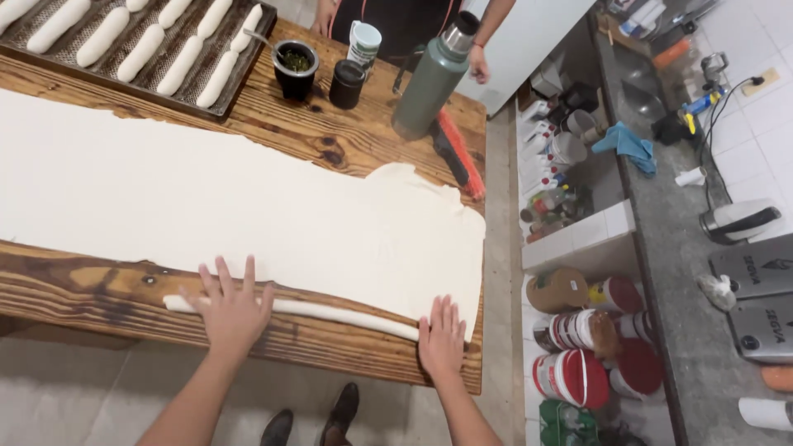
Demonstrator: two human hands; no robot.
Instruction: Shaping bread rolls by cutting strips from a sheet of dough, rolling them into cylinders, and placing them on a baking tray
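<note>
A long thin roll of white dough [330,313] lies along the near edge of the wooden table [83,285]. My left hand [234,306] presses flat on its left part, fingers spread. My right hand [442,337] rests flat on its right end, near the table's corner. Just beyond the roll spreads a large flat sheet of dough [206,206], covering most of the tabletop.
A baking tray [206,103] with several shaped dough sticks sits at the far left. A dark cup with green herb [295,70], a black cup [346,83], a green flask [427,83] and a red brush [459,154] stand behind. Another person [405,21] stands opposite. Shelves with jars [578,330] are at right.
</note>
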